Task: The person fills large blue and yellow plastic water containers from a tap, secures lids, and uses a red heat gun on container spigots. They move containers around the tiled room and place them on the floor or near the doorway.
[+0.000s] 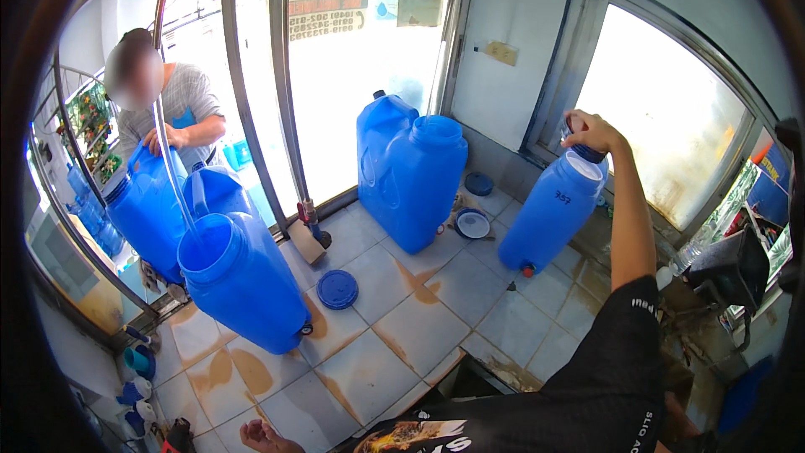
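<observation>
On the right, my right hand [597, 132] reaches over the top of a blue water jug [549, 210] with a white inner lid and a red tap low on its side. The fingers are pinched together on something small that I cannot make out. Just under the hand, at the jug's mouth, shows a dark cap [588, 153]. Low in the picture my left hand [267, 436] is held over the tiles, its fingers loosely apart with nothing in them.
Blue jugs stand at the middle [412, 176] and left [243, 285], hoses running into their mouths. Blue lids [338, 289] lie on the stained tiles. Beyond the door frame, a co-worker [172, 105] handles another blue jug [147, 214]. A dark floor opening [474, 380] lies near me.
</observation>
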### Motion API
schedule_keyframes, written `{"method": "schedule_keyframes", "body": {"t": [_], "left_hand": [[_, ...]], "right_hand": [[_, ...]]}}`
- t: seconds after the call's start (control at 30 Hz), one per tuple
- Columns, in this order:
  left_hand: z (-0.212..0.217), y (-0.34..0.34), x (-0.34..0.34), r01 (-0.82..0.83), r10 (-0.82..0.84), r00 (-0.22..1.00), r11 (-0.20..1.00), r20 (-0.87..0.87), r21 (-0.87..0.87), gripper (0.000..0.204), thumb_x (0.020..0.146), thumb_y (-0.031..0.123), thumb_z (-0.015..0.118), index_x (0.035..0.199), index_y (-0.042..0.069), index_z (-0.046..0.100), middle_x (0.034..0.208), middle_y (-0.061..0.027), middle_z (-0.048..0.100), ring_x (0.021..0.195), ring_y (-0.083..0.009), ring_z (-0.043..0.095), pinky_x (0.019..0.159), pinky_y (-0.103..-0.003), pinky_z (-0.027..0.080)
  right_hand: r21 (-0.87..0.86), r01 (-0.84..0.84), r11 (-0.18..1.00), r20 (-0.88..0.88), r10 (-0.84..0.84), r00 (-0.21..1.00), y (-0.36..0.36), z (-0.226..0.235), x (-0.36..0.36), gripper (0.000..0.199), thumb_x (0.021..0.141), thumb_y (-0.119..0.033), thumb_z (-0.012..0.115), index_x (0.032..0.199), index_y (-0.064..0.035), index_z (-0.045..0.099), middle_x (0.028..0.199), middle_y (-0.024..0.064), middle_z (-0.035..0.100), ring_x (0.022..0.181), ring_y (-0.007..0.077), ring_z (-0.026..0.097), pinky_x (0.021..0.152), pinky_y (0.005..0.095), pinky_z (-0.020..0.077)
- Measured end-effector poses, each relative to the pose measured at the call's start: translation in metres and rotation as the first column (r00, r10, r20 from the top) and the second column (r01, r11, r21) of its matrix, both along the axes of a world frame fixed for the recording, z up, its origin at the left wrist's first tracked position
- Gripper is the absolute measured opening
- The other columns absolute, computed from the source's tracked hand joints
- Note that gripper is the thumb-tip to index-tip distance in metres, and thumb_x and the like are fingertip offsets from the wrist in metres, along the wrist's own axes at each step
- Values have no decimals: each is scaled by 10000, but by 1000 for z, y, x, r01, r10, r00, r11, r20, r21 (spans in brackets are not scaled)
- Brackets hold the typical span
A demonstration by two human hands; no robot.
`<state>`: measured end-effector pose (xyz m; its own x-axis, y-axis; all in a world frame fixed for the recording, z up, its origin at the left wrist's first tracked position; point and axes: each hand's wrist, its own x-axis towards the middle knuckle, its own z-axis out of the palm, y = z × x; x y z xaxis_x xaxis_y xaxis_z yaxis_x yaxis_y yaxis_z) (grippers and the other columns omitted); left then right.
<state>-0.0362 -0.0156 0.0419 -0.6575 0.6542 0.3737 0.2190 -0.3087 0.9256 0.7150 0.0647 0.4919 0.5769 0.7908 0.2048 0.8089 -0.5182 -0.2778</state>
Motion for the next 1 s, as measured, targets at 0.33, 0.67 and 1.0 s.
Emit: {"method": "schedule_keyframes", "body": {"t": [0.33,0.67,1.0], "left_hand": [[6,-3,18,14,-17,999,997,31,75,454,959,120,598,1359,18,409,1088,-90,557,1029,-194,524,949,-349,418],[28,-17,-3,-55,54,998,998,-42,-14,433,964,125,577,1349,33,403,1078,-87,535,1001,-168,492,910,-329,405],[23,-6,7,9,-9,1000,999,-3,-35,398,966,98,556,1330,36,408,1063,-89,546,994,-169,509,907,-328,410]], "right_hand": [[-443,-659,608,-259,617,743,35,-384,-287,1146,610,-811,763,1399,-28,484,1448,224,483,1310,445,496,1131,554,357],[547,-344,763,477,53,877,40,-177,-135,725,869,-551,726,1358,-40,563,1361,160,585,1321,389,486,1095,542,387],[-107,413,904,180,-391,903,5,-117,112,1026,853,-809,500,1479,4,472,1544,310,386,1463,427,341,1197,482,284]]}}
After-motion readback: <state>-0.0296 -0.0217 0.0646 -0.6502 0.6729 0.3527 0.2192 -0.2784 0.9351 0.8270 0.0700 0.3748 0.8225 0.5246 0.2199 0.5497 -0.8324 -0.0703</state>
